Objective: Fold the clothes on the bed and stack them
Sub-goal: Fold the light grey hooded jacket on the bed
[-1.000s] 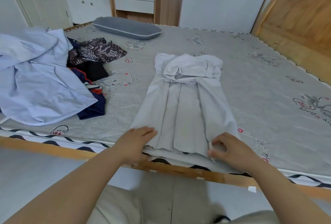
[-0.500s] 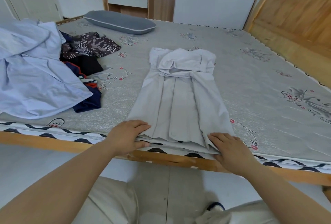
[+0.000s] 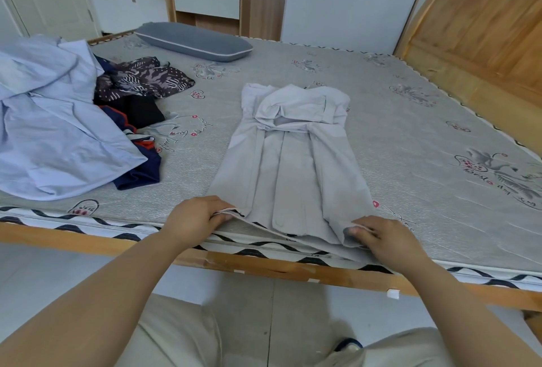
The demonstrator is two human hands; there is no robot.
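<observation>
The bed (image 3: 410, 143) holds one grey garment (image 3: 293, 161) mid-bed, running near to far, its sides already folded inward into a long strip. At far left lies an unfolded heap: a blue shirt (image 3: 50, 131), a patterned piece (image 3: 146, 79) and dark clothes (image 3: 137, 173). No stack exists yet, so most work remains. The left hand (image 3: 196, 217) and right hand (image 3: 387, 237) each pinch the garment's near hem. The mattress script is unreadable.

Between the fingers (image 3: 225, 214): pale grey garment (image 3: 293, 161), plain. Beyond them: grey mattress (image 3: 410, 146), floral print, black-white zigzag edging; light blue shirt (image 3: 52, 131); dark leaf-patterned cloth (image 3: 146, 79); grey pillow (image 3: 193, 40).
</observation>
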